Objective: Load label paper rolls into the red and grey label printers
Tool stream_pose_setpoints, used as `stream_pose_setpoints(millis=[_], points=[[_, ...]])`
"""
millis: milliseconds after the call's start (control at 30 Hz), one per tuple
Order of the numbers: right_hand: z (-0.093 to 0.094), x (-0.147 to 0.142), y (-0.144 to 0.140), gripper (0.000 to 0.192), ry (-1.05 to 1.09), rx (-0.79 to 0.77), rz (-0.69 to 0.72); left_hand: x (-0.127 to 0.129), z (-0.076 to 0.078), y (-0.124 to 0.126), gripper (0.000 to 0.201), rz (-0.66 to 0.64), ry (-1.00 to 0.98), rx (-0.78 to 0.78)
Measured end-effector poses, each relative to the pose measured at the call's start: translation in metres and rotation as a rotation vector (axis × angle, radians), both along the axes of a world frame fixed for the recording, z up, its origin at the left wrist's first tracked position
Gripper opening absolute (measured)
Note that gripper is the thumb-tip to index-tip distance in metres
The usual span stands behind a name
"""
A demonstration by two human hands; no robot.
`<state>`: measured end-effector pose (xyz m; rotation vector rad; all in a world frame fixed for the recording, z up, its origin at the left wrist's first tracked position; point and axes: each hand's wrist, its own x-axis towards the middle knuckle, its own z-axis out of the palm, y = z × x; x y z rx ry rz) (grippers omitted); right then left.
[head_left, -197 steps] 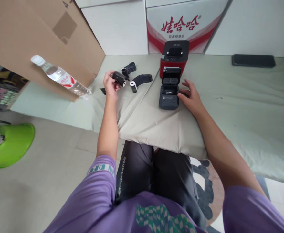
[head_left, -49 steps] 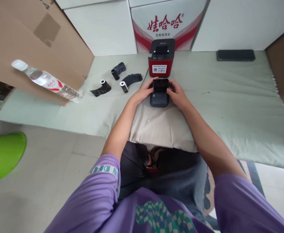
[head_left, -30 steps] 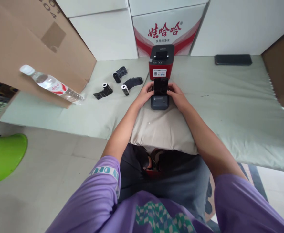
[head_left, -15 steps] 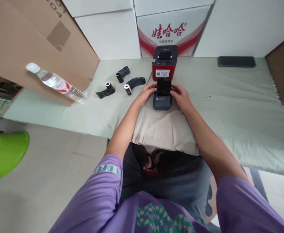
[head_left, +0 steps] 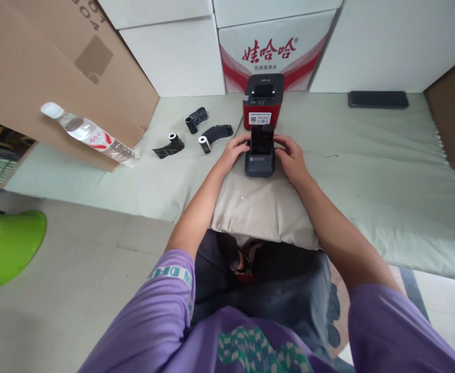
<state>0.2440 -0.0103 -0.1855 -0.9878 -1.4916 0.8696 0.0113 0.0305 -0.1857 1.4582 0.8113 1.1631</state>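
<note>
Small printer (head_left: 259, 165): we see matt dark grey plastic; its raised lid (head_left: 262, 138) looks smoother, with a slight sheen.
Red printer (head_left: 263, 101): we see glossy red plastic sides, a matt black plastic top and a white paper label.
Rolls (head_left: 205, 143): we see white paper cores with crinkled black wrapping.
Mat (head_left: 367, 150): we see pale green cloth, matt, softly creased.
Pillow (head_left: 262, 207): we see beige cloth, matt.
Bottle (head_left: 89, 135): we see clear glossy plastic.
Box (head_left: 48, 67): we see matt brown cardboard.
Sleeves (head_left: 165, 305): we see purple cloth.
</note>
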Motion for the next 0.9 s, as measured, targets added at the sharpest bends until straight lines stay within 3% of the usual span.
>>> stream_pose_setpoints(millis=[167,367,467,700,800,900], points=[[0.006,0.001,-0.006,0.029,-0.078,0.034,-0.099,-0.002,0.011,-0.01,0.037,0.037,0.065,0.116],[0.009,0.001,-0.011,0.02,-0.124,0.038,-0.15,0.001,0.021,-0.021,0.063,0.145,0.056,0.242],[0.009,0.001,-0.013,0.02,-0.118,0.014,-0.123,0.002,0.019,-0.022,0.065,0.2,0.072,0.266],[0.005,0.003,-0.013,0.026,-0.162,-0.027,-0.049,0.002,0.007,-0.01,0.047,0.347,0.227,0.16],[0.003,0.004,-0.011,0.026,-0.166,-0.036,-0.034,-0.004,0.004,-0.004,0.038,0.3,0.248,0.089],[0.0,0.005,-0.008,0.028,-0.169,-0.051,-0.019,-0.009,0.002,-0.004,0.04,0.185,0.25,0.007]])
